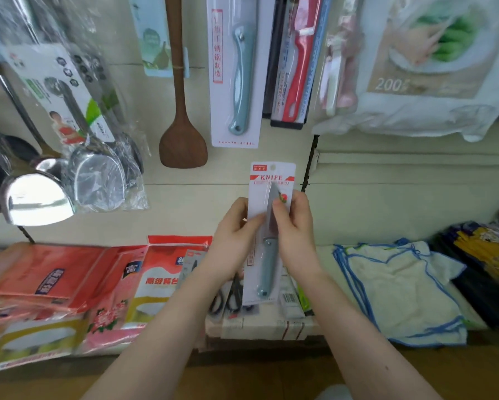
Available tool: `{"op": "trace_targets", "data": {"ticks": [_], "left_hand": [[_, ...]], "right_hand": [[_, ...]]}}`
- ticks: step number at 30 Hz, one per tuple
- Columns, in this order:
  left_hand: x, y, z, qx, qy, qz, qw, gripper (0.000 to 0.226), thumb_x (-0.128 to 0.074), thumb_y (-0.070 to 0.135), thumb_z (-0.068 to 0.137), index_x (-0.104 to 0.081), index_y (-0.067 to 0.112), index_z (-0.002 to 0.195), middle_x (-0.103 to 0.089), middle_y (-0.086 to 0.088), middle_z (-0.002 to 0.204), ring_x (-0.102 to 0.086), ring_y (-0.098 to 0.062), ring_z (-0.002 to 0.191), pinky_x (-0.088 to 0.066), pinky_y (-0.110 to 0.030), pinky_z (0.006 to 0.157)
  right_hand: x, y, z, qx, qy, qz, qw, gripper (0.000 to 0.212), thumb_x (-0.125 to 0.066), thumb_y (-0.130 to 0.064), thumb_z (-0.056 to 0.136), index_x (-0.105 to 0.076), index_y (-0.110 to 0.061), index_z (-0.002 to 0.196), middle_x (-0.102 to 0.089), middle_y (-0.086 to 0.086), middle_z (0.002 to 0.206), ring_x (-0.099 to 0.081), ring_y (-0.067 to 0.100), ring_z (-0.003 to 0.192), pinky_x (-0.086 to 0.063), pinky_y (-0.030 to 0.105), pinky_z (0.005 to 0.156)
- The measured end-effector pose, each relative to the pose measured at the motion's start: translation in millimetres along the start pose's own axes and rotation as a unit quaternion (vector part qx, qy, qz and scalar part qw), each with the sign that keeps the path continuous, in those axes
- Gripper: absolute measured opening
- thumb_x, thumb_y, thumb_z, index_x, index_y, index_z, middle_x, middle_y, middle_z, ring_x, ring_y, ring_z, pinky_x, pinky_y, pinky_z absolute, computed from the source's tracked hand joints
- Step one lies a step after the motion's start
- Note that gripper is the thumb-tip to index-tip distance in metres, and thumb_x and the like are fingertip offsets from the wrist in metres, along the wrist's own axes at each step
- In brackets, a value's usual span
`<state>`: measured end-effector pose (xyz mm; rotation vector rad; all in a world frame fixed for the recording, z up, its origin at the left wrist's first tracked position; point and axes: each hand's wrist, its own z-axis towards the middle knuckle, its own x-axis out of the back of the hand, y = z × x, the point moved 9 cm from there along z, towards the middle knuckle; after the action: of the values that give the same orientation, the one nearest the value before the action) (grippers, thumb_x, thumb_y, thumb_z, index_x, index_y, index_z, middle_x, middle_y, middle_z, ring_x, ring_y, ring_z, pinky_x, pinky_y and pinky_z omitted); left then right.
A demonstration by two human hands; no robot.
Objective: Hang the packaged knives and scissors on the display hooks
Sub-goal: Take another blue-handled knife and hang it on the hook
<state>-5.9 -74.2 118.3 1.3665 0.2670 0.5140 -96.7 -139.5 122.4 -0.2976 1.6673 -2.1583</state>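
Note:
A packaged knife (267, 246) with a grey-blue handle, on a white card marked KNIFE, is held upright in front of the wall. My left hand (233, 241) grips the card's left edge and my right hand (293, 235) grips its right edge, with a finger across the blade. The card's hang hole is at the top, free of any hook. A similar blue knife pack (234, 70) and a red knife pack (295, 62) hang on the wall above. Packaged black scissors (231, 295) lie on the shelf under my hands, partly hidden.
A wooden spatula (181, 111) and wrapped steel ladles (95, 157) hang at the left. Red and pink bagged goods (69, 284) lie on the shelf at the left. White cloths with blue trim (401, 287) lie at the right. A large plastic bag pack (432, 62) hangs top right.

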Motion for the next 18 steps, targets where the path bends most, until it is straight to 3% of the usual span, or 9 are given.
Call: {"op": "trace_targets", "data": {"ticks": [3, 7, 10, 14, 18], "left_hand": [[18, 44, -2, -0.093, 0.046, 0.023, 0.994, 0.013, -0.049, 0.029, 0.088, -0.058, 0.020, 0.092, -0.063, 0.013, 0.078, -0.057, -0.006, 0.071, -0.047, -0.023, 0.068], [39, 106, -5, -0.198, 0.085, 0.019, 0.976, 0.013, -0.045, 0.024, 0.091, -0.056, 0.017, 0.091, -0.057, 0.011, 0.077, -0.051, 0.000, 0.068, -0.043, -0.014, 0.065], [51, 141, -5, -0.234, 0.097, 0.009, 0.967, 0.014, -0.045, 0.022, 0.090, -0.056, 0.013, 0.090, -0.059, 0.004, 0.080, -0.054, -0.003, 0.071, -0.044, -0.016, 0.068], [68, 179, 4, -0.242, 0.112, -0.003, 0.964, 0.012, -0.047, 0.024, 0.089, -0.057, 0.019, 0.086, -0.059, -0.007, 0.081, -0.054, -0.015, 0.073, -0.045, -0.035, 0.068], [77, 223, 9, -0.277, 0.110, 0.022, 0.954, 0.018, -0.045, 0.008, 0.095, -0.055, 0.018, 0.083, -0.056, 0.007, 0.075, -0.052, -0.009, 0.068, -0.045, -0.018, 0.064]], "right_hand": [[-9, -38, 2, 0.071, -0.001, 0.000, 0.997, 0.021, -0.046, -0.010, 0.095, -0.049, -0.029, 0.089, -0.062, -0.015, 0.084, -0.059, -0.008, 0.078, -0.048, 0.015, 0.074], [-26, -86, 5, 0.141, -0.032, -0.008, 0.989, 0.014, -0.047, -0.018, 0.095, -0.050, -0.031, 0.091, -0.063, -0.021, 0.083, -0.060, 0.004, 0.084, -0.050, 0.031, 0.080], [-37, -121, 8, 0.179, -0.046, 0.017, 0.983, 0.018, -0.047, -0.014, 0.096, -0.050, -0.031, 0.091, -0.064, -0.028, 0.082, -0.059, -0.004, 0.082, -0.048, 0.020, 0.078], [-51, -165, 18, 0.219, -0.044, 0.028, 0.974, 0.009, -0.049, -0.022, 0.091, -0.050, -0.030, 0.087, -0.063, -0.022, 0.080, -0.058, -0.001, 0.081, -0.047, 0.019, 0.078], [-58, -206, 22, 0.250, -0.045, 0.020, 0.967, 0.014, -0.047, -0.014, 0.096, -0.048, -0.026, 0.088, -0.060, -0.015, 0.081, -0.055, -0.011, 0.071, -0.041, 0.006, 0.066]]}}
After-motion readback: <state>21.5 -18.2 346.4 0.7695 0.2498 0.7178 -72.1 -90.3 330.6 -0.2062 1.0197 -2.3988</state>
